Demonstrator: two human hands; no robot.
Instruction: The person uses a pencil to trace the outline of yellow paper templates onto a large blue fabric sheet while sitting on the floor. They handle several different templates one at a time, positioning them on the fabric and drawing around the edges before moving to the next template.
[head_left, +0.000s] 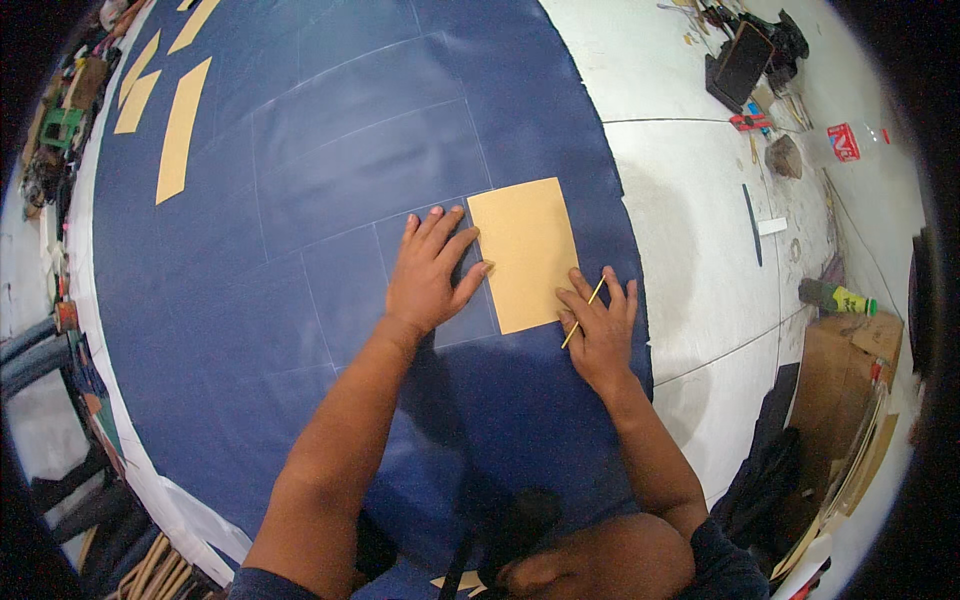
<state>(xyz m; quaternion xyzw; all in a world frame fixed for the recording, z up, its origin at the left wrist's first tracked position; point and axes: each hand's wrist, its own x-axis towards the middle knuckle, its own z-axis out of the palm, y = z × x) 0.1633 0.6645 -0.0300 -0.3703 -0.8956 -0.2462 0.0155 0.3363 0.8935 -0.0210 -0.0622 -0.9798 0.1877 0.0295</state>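
Observation:
A tan rectangular card (524, 256) lies flat on a large dark blue sheet (190, 330) of smooth material. Thin pale lines mark the sheet in boxes left of the card. My left hand (430, 270) is spread on the sheet, its thumb and a finger reaching the card's left edge. At the card's lower right corner, my right hand (602, 335) holds a thin yellow stick (584, 312) slantwise between its fingers. Some of its fingertips touch the card. Whether the stick is a pencil or a pen refill I cannot tell.
Several tan strips (184, 130) lie at the sheet's far left. Along the right are a phone (740, 65), a red cutter (748, 122), a clear bottle (855, 142), a green-capped bottle (838, 297) and a cardboard box (845, 365). Rolled material (28, 360) lies beyond the left edge.

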